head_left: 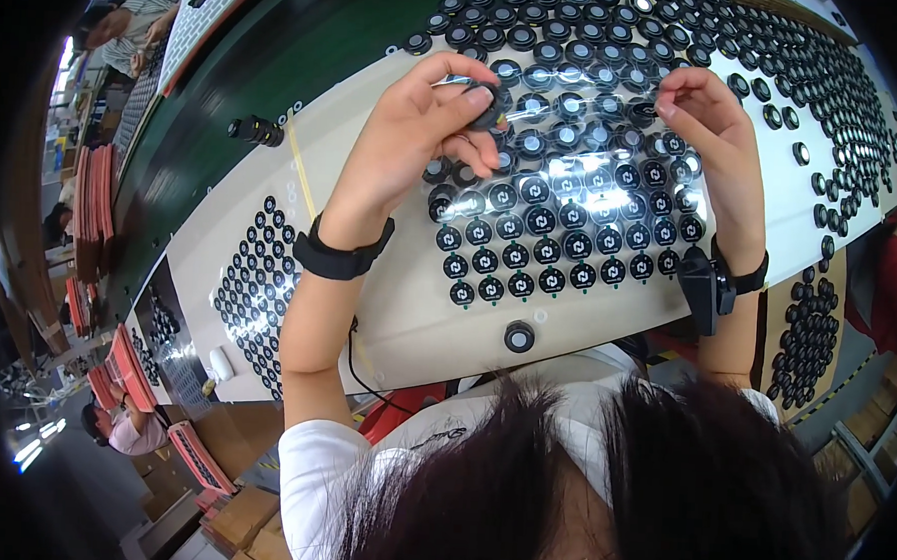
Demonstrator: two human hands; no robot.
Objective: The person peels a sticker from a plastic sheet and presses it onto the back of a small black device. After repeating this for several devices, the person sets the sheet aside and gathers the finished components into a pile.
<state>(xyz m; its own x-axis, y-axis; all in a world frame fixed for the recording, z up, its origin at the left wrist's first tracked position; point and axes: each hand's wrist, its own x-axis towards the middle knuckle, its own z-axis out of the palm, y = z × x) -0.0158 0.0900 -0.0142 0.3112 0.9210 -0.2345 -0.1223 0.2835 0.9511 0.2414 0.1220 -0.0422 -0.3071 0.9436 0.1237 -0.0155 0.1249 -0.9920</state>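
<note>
My left hand (425,119) is closed, thumb and fingers round a small black disc-shaped part (488,110). Across from it, my right hand (714,116) has its fingertips pinched together at what looks like the edge of a clear plastic film (602,97). The glossy film spans between both hands, with bright reflections on it; whether the left fingers also grip it cannot be made out. Beneath and nearer me are rows of black round pieces with a white symbol (540,220), several with small green tabs. Plain grey-topped black discs (580,52) stand beyond the film.
A single black disc (519,336) sits at the table's near edge. More discs crowd the far right (846,117), and another group (258,282) lies left. A dark cylindrical object (256,130) stands by a yellow strip (301,163). Other people work at the left.
</note>
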